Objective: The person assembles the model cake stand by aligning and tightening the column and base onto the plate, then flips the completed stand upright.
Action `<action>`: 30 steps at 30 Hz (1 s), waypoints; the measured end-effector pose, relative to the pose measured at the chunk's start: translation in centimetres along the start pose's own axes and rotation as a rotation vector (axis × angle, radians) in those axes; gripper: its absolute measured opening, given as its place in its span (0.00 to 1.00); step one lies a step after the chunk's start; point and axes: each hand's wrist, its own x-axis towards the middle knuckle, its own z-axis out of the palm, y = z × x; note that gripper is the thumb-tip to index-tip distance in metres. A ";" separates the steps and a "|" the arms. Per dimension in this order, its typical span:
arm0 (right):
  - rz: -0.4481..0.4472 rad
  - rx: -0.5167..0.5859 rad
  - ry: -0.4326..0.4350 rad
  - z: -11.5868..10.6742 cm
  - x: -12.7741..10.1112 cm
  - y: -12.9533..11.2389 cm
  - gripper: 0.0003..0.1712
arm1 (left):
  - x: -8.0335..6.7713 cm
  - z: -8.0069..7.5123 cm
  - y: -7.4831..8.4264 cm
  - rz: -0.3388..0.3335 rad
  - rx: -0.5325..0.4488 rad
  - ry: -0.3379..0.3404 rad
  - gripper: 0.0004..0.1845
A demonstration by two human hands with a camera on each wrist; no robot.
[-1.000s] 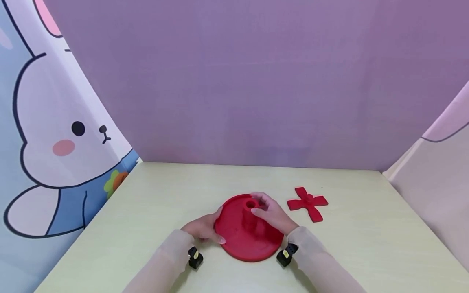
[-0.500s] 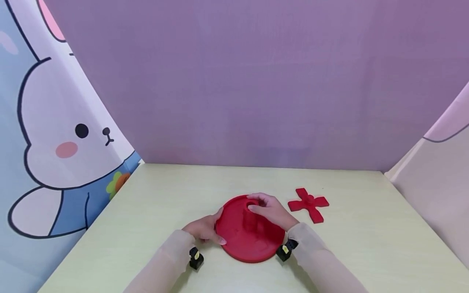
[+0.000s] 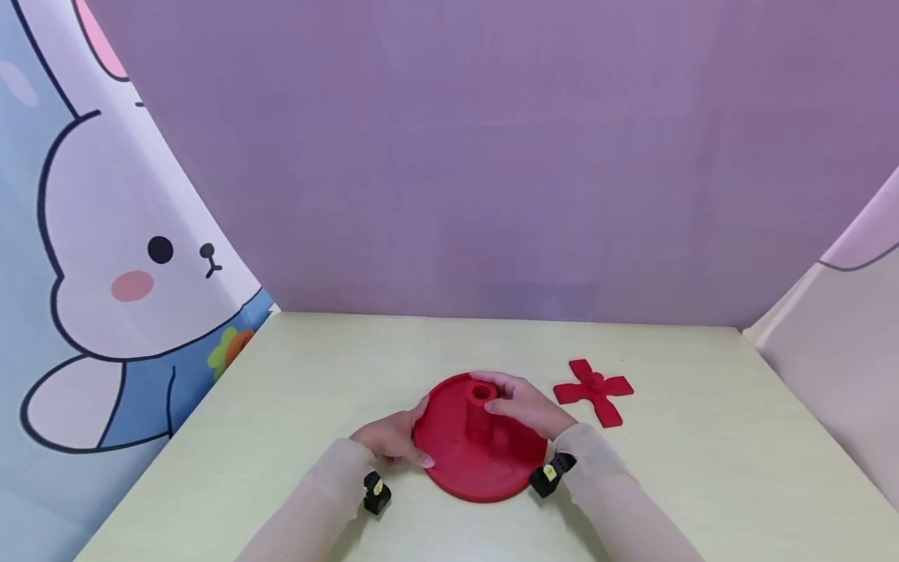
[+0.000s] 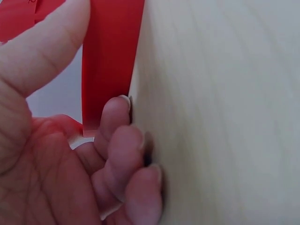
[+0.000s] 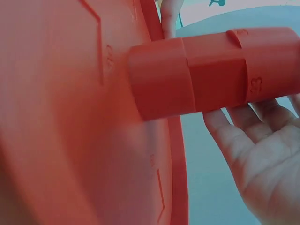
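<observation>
A round red plastic base (image 3: 456,468) with a raised rim lies on the table, and a hollow red post (image 3: 481,425) stands upright at its middle. My left hand (image 3: 393,437) grips the base's left rim, thumb on top; in the left wrist view its curled fingers (image 4: 124,150) lie low against the tabletop beside the red edge. Around the post's upper part is my right hand (image 3: 527,406), thumb near the top opening and fingers behind. The right wrist view shows fingertips (image 5: 218,119) touching the post's side, which has flat faces and small raised marks.
A red four-bladed piece (image 3: 594,390) with a small round hub lies flat to the right of the base. The pale table (image 3: 316,367) meets a purple back panel (image 3: 492,195). A rabbit-print cloth (image 3: 119,234) hangs at the left, and a light cloth (image 3: 843,375) at the right.
The right thumb covered part of the post's opening half a second ago; now it sits at the right side and the hole shows. The left hand and base stay in place.
</observation>
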 end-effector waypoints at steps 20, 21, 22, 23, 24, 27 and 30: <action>0.014 0.005 0.066 -0.1 -0.1 0.4 0.37 | 0.1 0.0 0.0 -0.018 0.023 0.023 0.57; 0.016 0.013 0.067 -0.1 -0.1 0.4 0.36 | 0.1 0.0 0.0 -0.014 0.020 0.020 0.58; 0.014 0.014 0.068 -0.1 -0.1 0.4 0.36 | 0.1 0.0 0.0 -0.010 0.015 0.018 0.58; 0.011 0.014 0.067 -0.1 -0.2 0.4 0.35 | 0.1 0.0 0.0 -0.005 0.013 0.015 0.58; 0.008 0.011 0.068 -0.2 -0.2 0.5 0.35 | 0.2 0.0 -0.1 -0.002 0.011 0.012 0.58; -0.009 -0.010 0.081 -0.1 -0.2 0.5 0.35 | 0.2 0.0 0.0 -0.002 0.006 0.010 0.58; -0.026 -0.052 0.108 0.0 -0.2 0.6 0.35 | 0.2 0.0 0.0 -0.007 0.011 0.013 0.58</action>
